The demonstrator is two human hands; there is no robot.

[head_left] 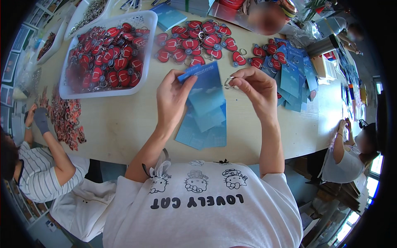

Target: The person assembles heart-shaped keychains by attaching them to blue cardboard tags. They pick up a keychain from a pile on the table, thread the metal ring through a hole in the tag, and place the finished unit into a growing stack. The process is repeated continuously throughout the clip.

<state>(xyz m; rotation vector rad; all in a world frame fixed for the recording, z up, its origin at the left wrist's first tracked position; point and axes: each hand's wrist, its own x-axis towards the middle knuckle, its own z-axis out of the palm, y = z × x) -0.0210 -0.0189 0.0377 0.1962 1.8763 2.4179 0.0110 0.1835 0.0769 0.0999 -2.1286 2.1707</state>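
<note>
My left hand [170, 93] holds a blue backing card [205, 89] upright, thumb in front near its upper left corner. A second card edge seems to show behind it. My right hand [261, 91] pinches a silver key ring [227, 83] between thumb and forefinger, just beside the card's right edge. Whether anything hangs from the ring is not visible. Below the held card, several more blue cards [202, 138] lie overlapping on the table. Beyond my hands spreads a loose pile of red keychains [192, 43], with one keychain [238, 58] lying apart.
A white plastic basket [105, 94] full of red keychains stands at the left. Blue cards with red keychains [292, 78] are heaped at the right, near a dark cylinder [322, 46]. Small orange-red pieces [66, 118] lie by a person in stripes [45, 175]. Another person [345, 161] works far right.
</note>
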